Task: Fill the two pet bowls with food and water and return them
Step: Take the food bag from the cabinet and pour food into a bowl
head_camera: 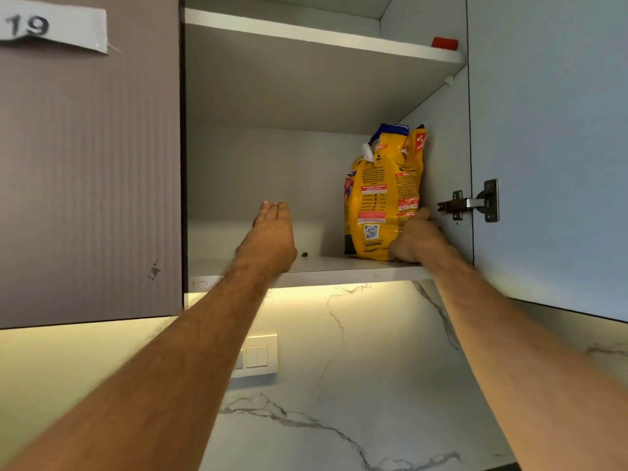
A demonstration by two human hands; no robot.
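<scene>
A yellow pet food bag (382,195) stands upright at the right end of the lower shelf (326,266) inside an open wall cabinet, its rolled top against the right wall. My right hand (416,237) grips the bag's lower right corner. My left hand (272,232) is raised over the shelf's left part, fingers straight and together, holding nothing. A single brown kibble (304,254) lies on the shelf between my hands. No pet bowls are in view.
The cabinet's door (550,147) stands open at the right with a metal hinge (470,202). A shut cabinet door (88,164) labelled 19 is at the left. A red item (444,43) sits on the upper shelf. Below is a marble backsplash with a wall switch (256,356).
</scene>
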